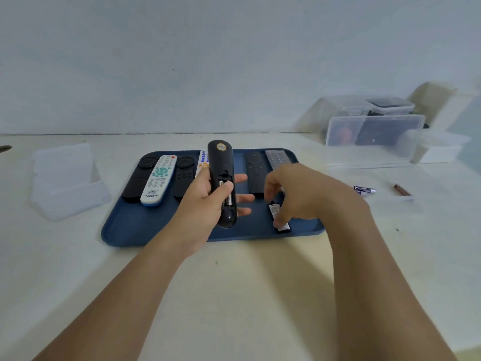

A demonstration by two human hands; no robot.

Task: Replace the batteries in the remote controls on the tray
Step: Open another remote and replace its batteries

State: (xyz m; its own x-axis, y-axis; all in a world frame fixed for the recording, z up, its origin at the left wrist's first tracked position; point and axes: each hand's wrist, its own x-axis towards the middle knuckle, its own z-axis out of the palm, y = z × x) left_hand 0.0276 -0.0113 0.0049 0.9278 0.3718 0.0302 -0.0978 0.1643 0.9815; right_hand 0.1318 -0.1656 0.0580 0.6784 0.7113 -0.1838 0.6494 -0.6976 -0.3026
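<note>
So the left hand (205, 201) is gripping a black remote (221, 178) back-side up over the middle of the blue tray (125, 225), fingers wrapping round from behind and the thumb pressing on the open battery bay, where a battery (228, 198) is showing. There's a round gold sticker near the remote's far end.

The right hand (294, 194) is hovering over the tray's right side with fingers curling down, fingertips (279, 221) touching or pinching a small black piece with a white label (282, 225) lying on the tray's near right part. Can't tell if it's actually clamping it or just resting on it.

Still lying on the tray: a white remote with teal buttons (158, 179) on the left between two black remotes (138, 178), a slim black remote (255, 173) right of centre, and a grey one (278, 158) at the far right corner.

Right of the tray, on the white table (234, 295), loose purple batteries (364, 189) are sitting. Clear plastic boxes (374, 131) are stacking up further back right, and another clear box (65, 178) is left of the tray.
</note>
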